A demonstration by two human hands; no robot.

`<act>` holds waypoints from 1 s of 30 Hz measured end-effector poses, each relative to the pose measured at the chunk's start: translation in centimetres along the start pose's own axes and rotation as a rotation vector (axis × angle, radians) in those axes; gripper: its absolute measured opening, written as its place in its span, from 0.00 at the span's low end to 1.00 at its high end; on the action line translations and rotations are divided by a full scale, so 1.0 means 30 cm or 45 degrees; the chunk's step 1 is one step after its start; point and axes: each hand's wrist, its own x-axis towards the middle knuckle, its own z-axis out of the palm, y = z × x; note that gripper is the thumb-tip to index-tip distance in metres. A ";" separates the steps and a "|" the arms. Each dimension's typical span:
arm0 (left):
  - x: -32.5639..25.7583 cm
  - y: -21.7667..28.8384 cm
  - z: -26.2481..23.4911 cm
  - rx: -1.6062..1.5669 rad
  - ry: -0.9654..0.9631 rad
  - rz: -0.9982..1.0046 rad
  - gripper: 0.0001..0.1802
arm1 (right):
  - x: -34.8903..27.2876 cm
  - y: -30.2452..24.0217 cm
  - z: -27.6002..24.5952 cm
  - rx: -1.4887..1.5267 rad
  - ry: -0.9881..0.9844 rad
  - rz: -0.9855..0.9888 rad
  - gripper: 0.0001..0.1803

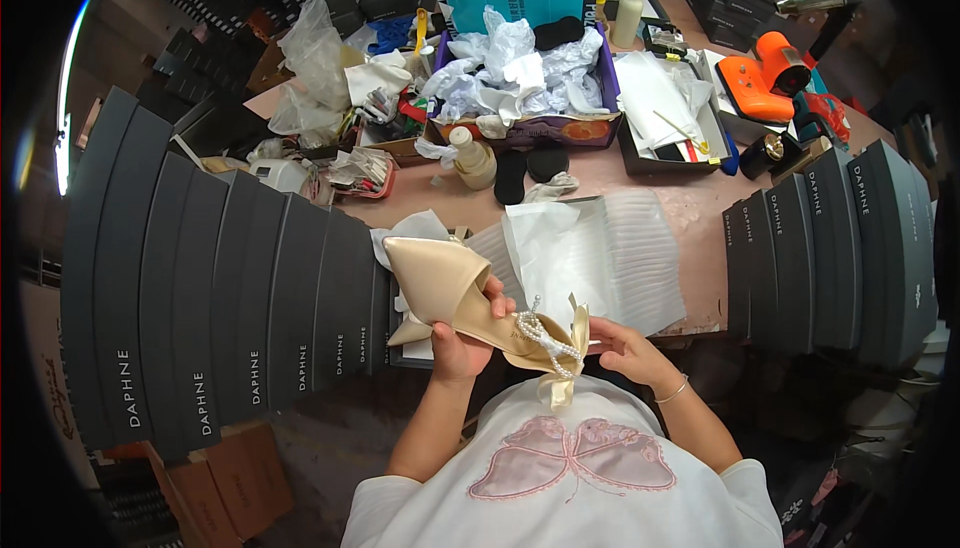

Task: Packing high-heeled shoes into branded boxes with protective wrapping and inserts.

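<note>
While gripped at mid-sole by the left hand above the lap, a glossy cream satin shoe is pinched at its beaded bow by the right hand.

left hand: grip under champagne satin shoe | right hand: grip at its pearl strap | white tissue paper just beyond, on bench

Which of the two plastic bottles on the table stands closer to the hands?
The tan bottle beside the black pads, in front of the purple box; the white bottle stands far back by the teal box.
</note>
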 end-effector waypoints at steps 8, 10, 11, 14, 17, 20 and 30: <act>-0.055 0.003 -0.080 0.083 0.144 -0.079 0.46 | 0.146 -0.150 0.292 -1.305 -0.024 -0.379 0.57; -0.075 -0.047 -0.108 -0.033 0.364 -0.187 0.40 | 0.206 -0.073 0.344 -1.553 -0.049 -0.154 0.56; -0.075 -0.057 -0.113 0.006 0.348 -0.200 0.35 | 0.190 -0.063 0.342 -1.381 0.000 -0.055 0.56; 0.003 -0.022 -0.176 0.239 0.202 -0.562 0.35 | 0.122 -0.016 0.281 -0.864 0.133 0.072 0.54; 0.242 -0.002 -0.294 1.085 0.251 -0.330 0.36 | -0.033 0.026 0.188 -0.273 0.278 0.019 0.53; 0.435 -0.071 -0.302 1.684 0.155 -0.363 0.24 | -0.128 0.005 0.086 0.319 0.281 -0.040 0.50; 0.461 0.057 0.259 1.184 -0.816 -0.263 0.12 | -0.256 -0.037 -0.039 1.075 -0.009 -0.426 0.48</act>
